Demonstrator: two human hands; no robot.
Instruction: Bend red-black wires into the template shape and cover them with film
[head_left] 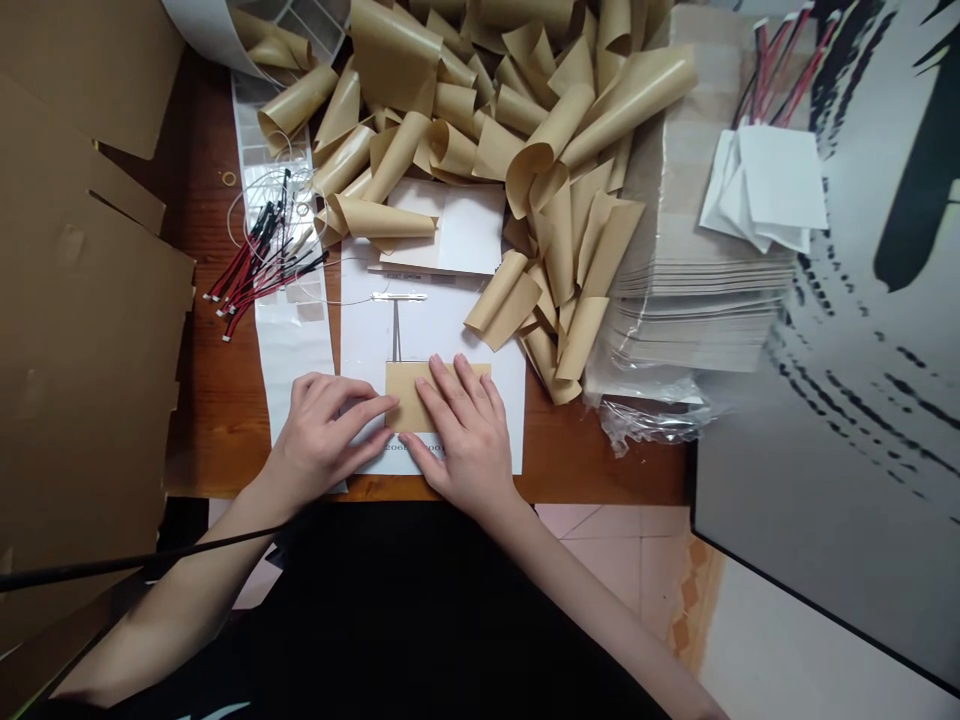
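Observation:
A small flat piece of brown paper (pixel 401 410) lies on a white sheet (pixel 360 345) with printed characters along its lower part. My right hand (pixel 469 425) rests flat on the paper, fingers stretched out and thumb at its lower edge. At the paper's left edge is my left hand (pixel 330 425), index fingertip and thumb apart and touching near the lower left corner, the other fingers bent. Two thin dark lines (pixel 397 330) run up from the paper to a slim light strip (pixel 399 297). What lies under my right palm is hidden.
Curled brown paper pieces (pixel 480 110) are heaped behind the sheet. Red and black wires with white connectors (pixel 262 250) lie at left. A plastic-wrapped stack (pixel 690 300) stands right, near white packets (pixel 765 190) with wires. Cardboard (pixel 82 280) walls the left side.

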